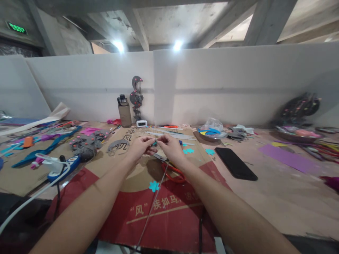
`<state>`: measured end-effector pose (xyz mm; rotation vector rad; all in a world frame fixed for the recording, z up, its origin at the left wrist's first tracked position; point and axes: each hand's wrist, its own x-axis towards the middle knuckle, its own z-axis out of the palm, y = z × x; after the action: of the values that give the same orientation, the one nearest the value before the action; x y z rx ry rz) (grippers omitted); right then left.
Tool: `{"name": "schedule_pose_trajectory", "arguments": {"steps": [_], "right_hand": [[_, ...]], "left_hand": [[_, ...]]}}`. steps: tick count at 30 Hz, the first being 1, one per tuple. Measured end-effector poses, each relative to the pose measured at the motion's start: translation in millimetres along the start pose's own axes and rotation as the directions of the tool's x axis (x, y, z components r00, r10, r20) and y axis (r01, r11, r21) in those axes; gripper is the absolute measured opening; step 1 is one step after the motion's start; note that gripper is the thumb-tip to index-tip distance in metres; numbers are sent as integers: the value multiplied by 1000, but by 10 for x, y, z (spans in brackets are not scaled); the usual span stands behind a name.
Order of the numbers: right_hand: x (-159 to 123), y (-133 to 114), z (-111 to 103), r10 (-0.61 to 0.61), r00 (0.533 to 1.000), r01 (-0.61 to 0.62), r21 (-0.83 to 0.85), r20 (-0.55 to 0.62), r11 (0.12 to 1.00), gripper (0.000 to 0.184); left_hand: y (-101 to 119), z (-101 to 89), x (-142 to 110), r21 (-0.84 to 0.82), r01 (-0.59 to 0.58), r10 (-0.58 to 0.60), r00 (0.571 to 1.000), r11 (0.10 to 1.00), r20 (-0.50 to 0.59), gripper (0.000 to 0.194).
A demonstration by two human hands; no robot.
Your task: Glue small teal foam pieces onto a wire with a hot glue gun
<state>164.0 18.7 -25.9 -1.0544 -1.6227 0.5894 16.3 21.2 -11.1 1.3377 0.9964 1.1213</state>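
Observation:
In the head view my left hand [142,145] and my right hand [170,146] meet over the cardboard, thumbs and fingertips pinched together. A small teal piece [154,143] shows between the fingertips; its exact shape is mostly hidden. From beneath my right hand a thin grey cord [152,206] runs down toward the near edge. Red-handled scissors [173,176] lie under my right hand, blades pointing toward my left. One bright turquoise flower-shaped cutout [154,186] rests just below the hands. More turquoise cutouts [189,151] lie right of my right hand.
A black phone [235,164] and a purple sheet [288,157] lie to the right. Behind them stands a bowl [210,136] with plastic wrap. At left are a blue power strip [65,169] with a white cable and grey yarn [88,150]. A bottle [124,112] stands against the partition.

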Motion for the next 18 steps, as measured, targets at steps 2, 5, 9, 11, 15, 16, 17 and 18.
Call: {"name": "schedule_pose_trajectory", "arguments": {"steps": [2,5,9,11,15,16,17,18], "right_hand": [[-2,-2,-3,-14,1000,13,-20,-19,1000,13],[-4,-7,-2,-11,1000,10,-51,-24,999,13],[-8,-8,16,-4,1000,3,-66,-17,998,16],[-10,-6,27,8,1000,-9,-80,-18,997,20],[-22,-19,38,35,999,-35,-88,-1,995,25],[-26,-27,36,40,999,-40,-91,5,995,26],[-31,-38,33,44,999,-43,-94,9,995,25],[-36,-48,30,46,999,-45,-100,9,994,24]], "left_hand": [[-13,-18,16,71,-46,49,998,996,-44,30],[-32,-31,41,115,-86,96,991,990,-89,28],[-55,-16,53,102,-76,88,989,992,-117,27],[-68,-4,53,84,-77,87,988,993,-128,26],[-91,16,51,63,-79,86,989,995,-119,24],[-95,20,49,63,-78,85,989,995,-120,24],[-97,23,47,67,-75,83,989,995,-126,24],[-100,26,43,73,-72,81,988,995,-133,24]]}}
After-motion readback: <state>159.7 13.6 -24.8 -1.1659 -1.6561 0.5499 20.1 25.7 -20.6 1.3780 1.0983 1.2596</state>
